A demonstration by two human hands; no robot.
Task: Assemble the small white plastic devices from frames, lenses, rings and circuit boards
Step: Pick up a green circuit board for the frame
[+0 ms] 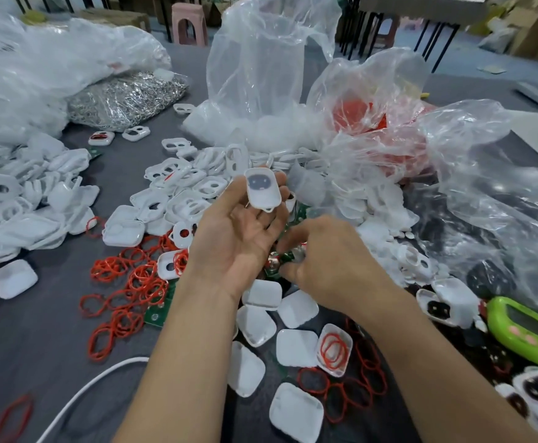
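While loose white covers (296, 410) lie nearest on the grey table (37, 340), the right hand (325, 260) sits just beyond them, fingers curled down and pinching a green circuit board (275, 262); blur hides the grip's detail. Beside it, the left hand (239, 238) is turned palm up, fingers nearly straight, thumb and fingertips holding a white frame (262, 188) with its dark lens facing up. That frame lies forward and left of the board, long axis running away from the person, so the board probably has to travel up and forward. Red rings (133, 282) scatter left; plastic bags (255, 75) stand behind.
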